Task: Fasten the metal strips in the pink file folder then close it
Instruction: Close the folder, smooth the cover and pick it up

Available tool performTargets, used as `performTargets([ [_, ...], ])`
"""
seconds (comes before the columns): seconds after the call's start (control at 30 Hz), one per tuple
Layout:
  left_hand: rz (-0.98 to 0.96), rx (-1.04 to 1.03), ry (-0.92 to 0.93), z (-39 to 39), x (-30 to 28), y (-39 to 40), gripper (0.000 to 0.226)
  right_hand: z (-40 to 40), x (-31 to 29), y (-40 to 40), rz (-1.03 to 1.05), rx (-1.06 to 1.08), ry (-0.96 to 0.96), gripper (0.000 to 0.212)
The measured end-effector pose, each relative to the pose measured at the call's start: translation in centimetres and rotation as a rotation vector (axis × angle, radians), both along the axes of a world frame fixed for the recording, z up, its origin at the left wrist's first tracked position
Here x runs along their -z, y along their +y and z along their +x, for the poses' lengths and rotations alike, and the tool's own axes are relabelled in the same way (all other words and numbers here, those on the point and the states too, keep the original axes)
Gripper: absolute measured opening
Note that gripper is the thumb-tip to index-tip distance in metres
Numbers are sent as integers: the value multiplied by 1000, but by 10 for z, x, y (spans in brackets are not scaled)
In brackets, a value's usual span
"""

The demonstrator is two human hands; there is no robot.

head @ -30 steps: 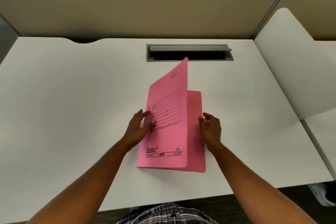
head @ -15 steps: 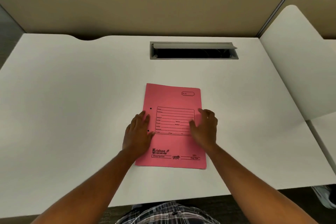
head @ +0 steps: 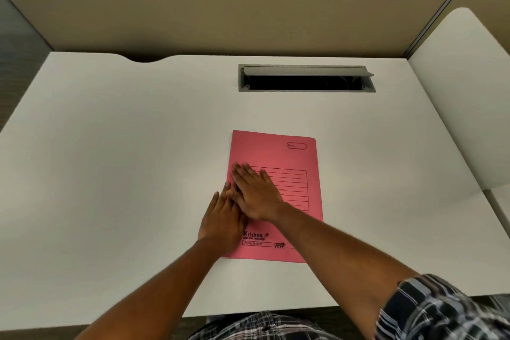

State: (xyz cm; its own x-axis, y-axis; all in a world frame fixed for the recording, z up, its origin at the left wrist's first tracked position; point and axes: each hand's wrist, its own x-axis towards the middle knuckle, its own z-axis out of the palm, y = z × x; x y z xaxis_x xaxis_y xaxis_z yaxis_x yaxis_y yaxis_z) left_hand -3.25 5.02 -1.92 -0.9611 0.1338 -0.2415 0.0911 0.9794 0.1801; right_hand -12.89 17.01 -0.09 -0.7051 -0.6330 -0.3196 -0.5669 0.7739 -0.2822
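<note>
The pink file folder (head: 287, 157) lies closed and flat on the white desk (head: 124, 174), printed front cover facing up. My left hand (head: 220, 222) rests flat on the folder's left edge, near the spine. My right hand (head: 255, 192) lies flat across the cover's left half, its fingers overlapping the fingertips of my left hand. Both hands are spread and grip nothing. The metal strips are hidden inside the folder.
A grey cable slot (head: 306, 78) with its flap raised is set into the desk behind the folder. A beige partition (head: 234, 8) runs along the back. A white side panel (head: 463, 96) stands at the right.
The front cover came down from upright and the folder is now shut. My right hand slid left across the cover onto my left hand's fingers.
</note>
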Motion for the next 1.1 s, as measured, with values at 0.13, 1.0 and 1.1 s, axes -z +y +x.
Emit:
performTargets([
  [0.13,-25,37,1,1,2,-4,71,-18,-1,-12,54,-19,40,74],
  [1.0,188,57,14,63,0,-13,76,-38,-17,18,-293,399,98,57],
  [1.1,375,-194,68,46,-10,-8,60,-15,-16,46,-255,695,219,51],
])
